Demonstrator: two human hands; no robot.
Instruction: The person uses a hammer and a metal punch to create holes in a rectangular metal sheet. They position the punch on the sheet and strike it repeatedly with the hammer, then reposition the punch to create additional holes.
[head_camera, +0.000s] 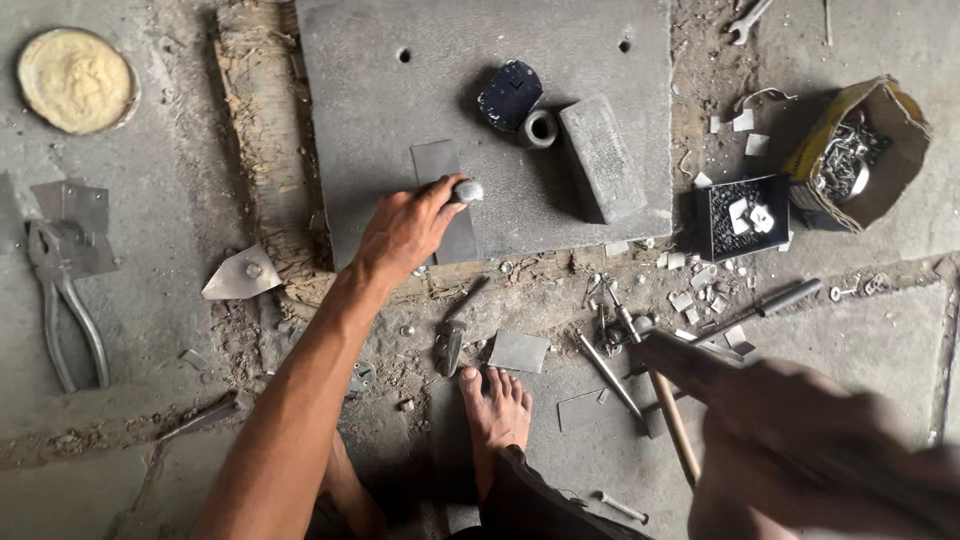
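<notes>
1. Nearest the camera, the right hand (800, 440) is a blurred shape low on the right, closed around a dark tool raised over the floor. The blur hides what the tool is; it may be a hammer, with its head (675, 358) up and to the left of that hand.
2. Left of the right hand a bare foot (495, 410) rests on the concrete floor (150, 440). Just beyond the toes lie a small metal sheet (519, 351) and a wooden-handled tool (672, 420), among scattered scraps and screws.
3. The left hand (405, 228) reaches forward onto the grey slab (400, 100), fingers curled around a short metal punch (467, 190) that sticks out by the thumb. It holds the punch against a dark metal strip (445, 195) lying flat on the slab, partly under the hand.
4. As far as can be judged, the strip is laid down and the punch is set on it, but no mark or hole shows on the visible part, so the striking looks not yet done here.
5. Beyond and right of the left hand, on the slab, sit a dark rounded plate (510, 93), a small metal ring (540, 128) touching it, and a grey block (602, 158).
6. Well to the left of that hand, pliers (62, 300) lie on the floor, with a round tin of yellowish powder (76, 80) farther off.
7. Far right of the slab stand a black tray of small parts (742, 215) and a torn cardboard box of metal bits (860, 150).
</notes>
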